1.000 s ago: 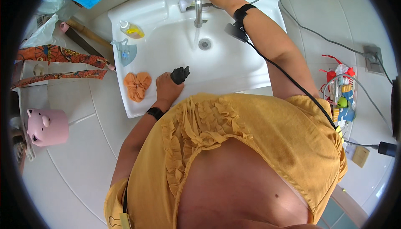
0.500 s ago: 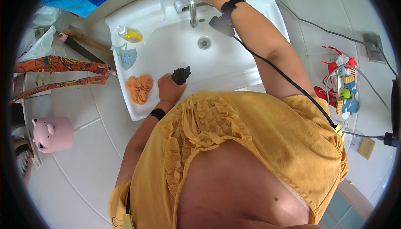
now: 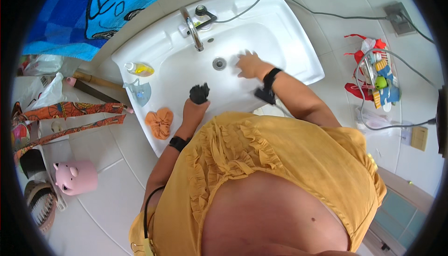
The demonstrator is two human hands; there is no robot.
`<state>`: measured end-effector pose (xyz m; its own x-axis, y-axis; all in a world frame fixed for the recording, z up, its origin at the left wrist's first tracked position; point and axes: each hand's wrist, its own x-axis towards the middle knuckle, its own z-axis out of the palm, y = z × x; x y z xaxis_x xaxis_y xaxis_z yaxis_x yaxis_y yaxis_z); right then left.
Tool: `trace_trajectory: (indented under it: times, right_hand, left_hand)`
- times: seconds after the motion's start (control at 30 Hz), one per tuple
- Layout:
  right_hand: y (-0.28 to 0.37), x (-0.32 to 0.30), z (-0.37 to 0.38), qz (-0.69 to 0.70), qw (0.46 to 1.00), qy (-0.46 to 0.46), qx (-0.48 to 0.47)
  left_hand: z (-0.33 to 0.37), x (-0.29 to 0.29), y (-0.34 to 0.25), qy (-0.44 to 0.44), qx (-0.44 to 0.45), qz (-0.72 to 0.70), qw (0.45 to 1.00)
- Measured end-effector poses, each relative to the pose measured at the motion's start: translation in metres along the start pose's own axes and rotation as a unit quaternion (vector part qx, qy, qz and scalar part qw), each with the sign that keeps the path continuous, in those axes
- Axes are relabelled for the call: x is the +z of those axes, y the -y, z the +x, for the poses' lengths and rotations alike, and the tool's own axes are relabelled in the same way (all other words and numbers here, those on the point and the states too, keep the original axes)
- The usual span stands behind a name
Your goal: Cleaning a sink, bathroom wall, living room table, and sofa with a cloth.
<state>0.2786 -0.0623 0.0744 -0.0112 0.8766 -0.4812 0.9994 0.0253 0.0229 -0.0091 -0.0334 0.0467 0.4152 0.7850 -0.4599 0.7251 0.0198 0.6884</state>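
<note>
My left hand (image 3: 194, 113) is closed around a crumpled black fabric scrunchie (image 3: 199, 94), held over the near left of the white sink (image 3: 261, 32). An orange scrunchie (image 3: 159, 123) lies on the rim just left of that hand. Over the basin, right of the drain (image 3: 219, 63), my right hand (image 3: 250, 64) is empty with its fingers spread, slightly smeared by motion. Behind the drain stands a chrome faucet (image 3: 192, 29); beside its base is a black lever-like handle (image 3: 205, 15) with a grey cable running off.
A bottle of yellow liquid (image 3: 140, 69) and a pale blue translucent piece (image 3: 138, 91) lie on the left rim. The grey cable reaches a wall outlet (image 3: 399, 19). Further left are a pink pig-shaped cup (image 3: 77, 177) and a hairbrush (image 3: 42, 204). A blue towel (image 3: 65, 27) hangs at the back.
My right hand has left the black handle behind the faucet and come nearer, over the basin, with fingers opening. The left hand still holds the black scrunchie. The view has shifted.
</note>
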Motion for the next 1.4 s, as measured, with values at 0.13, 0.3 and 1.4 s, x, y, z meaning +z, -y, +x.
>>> trace_trajectory:
  times: [0.13, 0.3, 1.4]
  right_hand:
    - [0.024, 0.032, 0.019, 0.624, 0.765, -0.126, -0.100]
    - [0.050, -0.023, -0.005, 0.893, 0.343, 0.088, -0.276]
    - [0.067, 0.032, 0.059, 0.424, 0.872, -0.231, 0.081]
  left_hand:
    - [0.025, 0.006, -0.048, 0.219, -0.010, -0.296, 0.930]
    - [0.021, 0.032, -0.077, 0.545, 0.005, -0.654, 0.525]
    - [0.112, 0.118, -0.012, 0.047, 0.185, 0.094, 0.977]
